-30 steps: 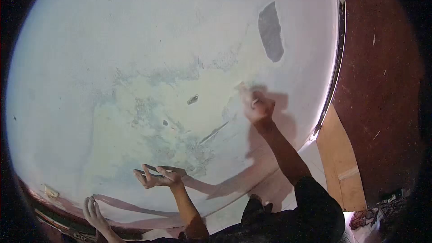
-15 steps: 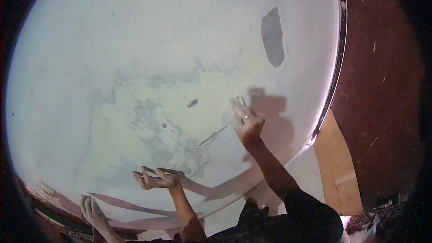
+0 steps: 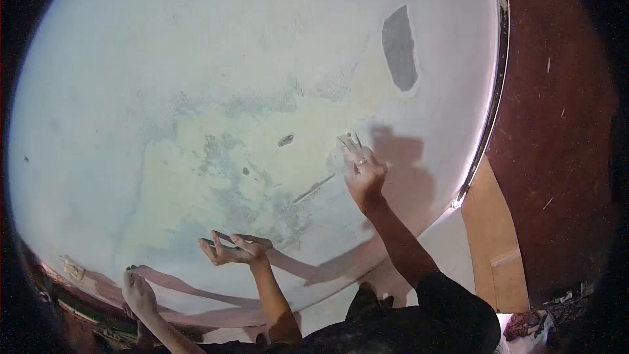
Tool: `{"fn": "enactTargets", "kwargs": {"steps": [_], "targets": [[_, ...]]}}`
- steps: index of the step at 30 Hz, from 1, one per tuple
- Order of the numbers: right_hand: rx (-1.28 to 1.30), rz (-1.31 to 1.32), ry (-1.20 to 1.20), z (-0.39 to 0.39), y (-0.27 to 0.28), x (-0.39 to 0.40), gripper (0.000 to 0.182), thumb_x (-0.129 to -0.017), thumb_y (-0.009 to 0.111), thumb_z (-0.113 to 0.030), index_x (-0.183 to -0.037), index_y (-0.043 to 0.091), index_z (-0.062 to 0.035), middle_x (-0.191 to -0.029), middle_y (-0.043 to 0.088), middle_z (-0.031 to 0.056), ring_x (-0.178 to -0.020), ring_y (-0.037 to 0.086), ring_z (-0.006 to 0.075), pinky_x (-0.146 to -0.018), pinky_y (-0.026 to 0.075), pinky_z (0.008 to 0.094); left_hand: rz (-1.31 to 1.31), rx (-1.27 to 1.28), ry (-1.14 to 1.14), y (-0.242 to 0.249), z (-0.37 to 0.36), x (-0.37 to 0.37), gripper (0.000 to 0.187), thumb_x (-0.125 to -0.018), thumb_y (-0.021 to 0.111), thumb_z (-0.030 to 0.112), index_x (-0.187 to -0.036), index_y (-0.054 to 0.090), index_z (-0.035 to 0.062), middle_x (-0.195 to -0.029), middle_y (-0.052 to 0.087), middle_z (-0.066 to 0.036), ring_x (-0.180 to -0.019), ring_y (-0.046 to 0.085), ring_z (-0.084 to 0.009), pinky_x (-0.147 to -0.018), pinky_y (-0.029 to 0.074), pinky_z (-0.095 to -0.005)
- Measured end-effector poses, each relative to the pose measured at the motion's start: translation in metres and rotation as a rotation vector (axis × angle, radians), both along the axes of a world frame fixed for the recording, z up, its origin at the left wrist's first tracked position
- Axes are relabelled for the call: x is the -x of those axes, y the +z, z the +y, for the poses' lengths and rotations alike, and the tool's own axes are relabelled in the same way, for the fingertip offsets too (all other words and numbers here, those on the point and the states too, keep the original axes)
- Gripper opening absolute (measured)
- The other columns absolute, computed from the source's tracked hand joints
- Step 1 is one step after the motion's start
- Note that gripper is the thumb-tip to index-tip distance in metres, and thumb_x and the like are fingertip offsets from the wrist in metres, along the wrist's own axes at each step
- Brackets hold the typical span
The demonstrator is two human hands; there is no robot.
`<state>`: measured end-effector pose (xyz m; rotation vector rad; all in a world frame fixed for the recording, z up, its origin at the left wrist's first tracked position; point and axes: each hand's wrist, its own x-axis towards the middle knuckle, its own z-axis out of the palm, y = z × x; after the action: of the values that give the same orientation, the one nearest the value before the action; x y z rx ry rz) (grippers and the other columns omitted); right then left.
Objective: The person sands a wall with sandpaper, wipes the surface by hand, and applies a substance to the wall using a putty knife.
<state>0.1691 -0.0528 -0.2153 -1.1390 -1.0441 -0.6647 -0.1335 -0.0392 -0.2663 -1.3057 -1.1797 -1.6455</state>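
Note:
A whitish wall (image 3: 216, 46) with a pale yellow area, scuffed grey-blue marks and small holes fills most of the view. My right hand (image 3: 364, 174), with a ring on one finger, is up against this wall. Its fingers are bent together around a small thin piece at the fingertips; I cannot tell what it is. A long dark scratch (image 3: 314, 189) runs just left of that hand. Lower down, my left hand (image 3: 232, 249) has its fingers spread at the wall's surface and holds nothing.
Another person's pale hand (image 3: 139, 294) is at the wall on the lower left. A dark grey patch (image 3: 399, 49) marks the upper right. A dark trim strip (image 3: 503, 33) edges the wall, beside a cardboard piece (image 3: 495, 249) and a reddish-brown surface (image 3: 557, 124).
The view has shifted slightly. My right hand's fingers have moved a little on the wall, and the other person's hand has curled its fingers. My left hand stays spread.

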Motion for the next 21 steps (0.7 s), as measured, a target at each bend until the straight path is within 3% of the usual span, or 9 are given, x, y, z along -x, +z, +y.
{"fn": "enactTargets", "kwargs": {"steps": [4, 7, 9, 10, 12, 17, 18, 20, 21], "targets": [[0.048, -0.011, -0.063, -0.005, 0.018, -0.012, 0.021, -0.084, 0.069, -0.006, -0.105, 0.07, -0.0046, -0.094, 0.07, 0.0127, -0.074, 0.069, 0.0237, -0.063, 0.054, 0.0296, -0.06, -0.126, -0.201, -0.001, 0.009, -0.005, 0.043, -0.099, 0.044, 0.035, -0.127, 0.048, 0.0023, -0.142, 0.026, -0.019, -0.137, 0.024, -0.0381, -0.111, 0.025, -0.0563], [-0.092, -0.031, 0.129, -0.018, 0.038, -0.046, 0.019, -0.086, 0.067, -0.007, -0.105, 0.07, -0.0021, -0.102, 0.07, 0.0155, -0.084, 0.07, 0.021, -0.07, 0.055, 0.0317, -0.056, -0.033, -0.103, 0.001, 0.002, -0.006, 0.042, -0.099, 0.043, 0.033, -0.127, 0.049, 0.0021, -0.14, 0.026, -0.018, -0.137, 0.025, -0.0382, -0.111, 0.025, -0.0566], [-0.071, 0.336, 0.412, -0.036, 0.02, -0.059, 0.017, -0.089, 0.064, -0.007, -0.104, 0.069, -0.0011, -0.101, 0.071, 0.0141, -0.085, 0.069, 0.0163, -0.073, 0.054, 0.0294, 0.006, -0.049, -0.066, 0.005, 0.0, -0.006, 0.041, -0.099, 0.044, 0.03, -0.129, 0.048, 0.0018, -0.139, 0.028, -0.018, -0.138, 0.024, -0.038, -0.111, 0.024, -0.0573], [-0.052, 0.521, 0.556, -0.047, 0.001, -0.063, 0.017, -0.09, 0.063, -0.006, -0.104, 0.069, -0.0006, -0.1, 0.071, 0.0133, -0.085, 0.069, 0.0139, -0.075, 0.053, 0.0283, 0.012, -0.053, -0.09, 0.003, 0.002, -0.004, 0.041, -0.099, 0.044, 0.029, -0.13, 0.047, 0.0018, -0.139, 0.028, -0.018, -0.138, 0.024, -0.0381, -0.111, 0.024, -0.0574], [0.129, 0.313, 0.413, -0.066, -0.056, -0.077, 0.03, -0.094, 0.057, -0.011, -0.122, 0.061, -0.003, -0.116, 0.065, 0.0166, -0.105, 0.065, 0.027, -0.087, 0.051, 0.0362, 0.017, -0.049, -0.107, 0.001, 0.004, -0.002, 0.042, -0.098, 0.045, 0.029, -0.13, 0.047, 0.0019, -0.139, 0.027, -0.018, -0.138, 0.023, -0.0383, -0.112, 0.023, -0.0577], [0.865, 0.426, 0.422, -0.178, -0.252, -0.083, 0.035, -0.097, 0.045, -0.013, -0.128, 0.056, -0.0016, -0.102, 0.066, 0.0206, -0.079, 0.062, 0.0341, -0.071, 0.048, 0.0447, -0.126, 0.005, -0.245, -0.002, 0.0, -0.01, 0.047, -0.097, 0.045, 0.033, -0.133, 0.042, 0.0018, -0.141, 0.025, -0.02, -0.14, 0.018, -0.0394, -0.112, 0.019, -0.0584], [0.975, 0.277, 0.275, -0.207, -0.294, -0.081, 0.032, -0.096, 0.046, -0.015, -0.123, 0.059, -0.0014, -0.097, 0.066, 0.022, -0.077, 0.062, 0.0322, -0.071, 0.047, 0.0446, -0.185, 0.128, -0.224, 0.007, -0.016, -0.021, 0.051, -0.098, 0.043, 0.035, -0.135, 0.038, 0.0004, -0.145, 0.02, -0.022, -0.14, 0.016, -0.0398, -0.112, 0.017, -0.0577], [1.055, 0.577, 0.28, -0.248, -0.284, -0.056, 0.027, -0.097, 0.046, -0.018, -0.106, 0.067, -0.0035, -0.083, 0.067, 0.0185, -0.069, 0.063, 0.0325, -0.064, 0.049, 0.0415, -0.242, 0.14, -0.297, 0.027, -0.032, -0.047, 0.052, -0.098, 0.042, 0.035, -0.135, 0.036, -0.0004, -0.146, 0.019, -0.023, -0.141, 0.015, -0.0401, -0.112, 0.015, -0.0571], [1.008, 0.631, 0.279, -0.258, -0.301, -0.051, 0.021, -0.094, 0.052, -0.015, -0.093, 0.062, 0.0038, -0.07, 0.064, 0.016, -0.065, 0.062, 0.0249, -0.063, 0.048, 0.0379, -0.269, 0.145, -0.337, 0.036, -0.033, -0.058, 0.053, -0.097, 0.041, 0.035, -0.135, 0.035, -0.0007, -0.147, 0.018, -0.024, -0.141, 0.015, -0.0402, -0.112, 0.014, -0.0568]]}}
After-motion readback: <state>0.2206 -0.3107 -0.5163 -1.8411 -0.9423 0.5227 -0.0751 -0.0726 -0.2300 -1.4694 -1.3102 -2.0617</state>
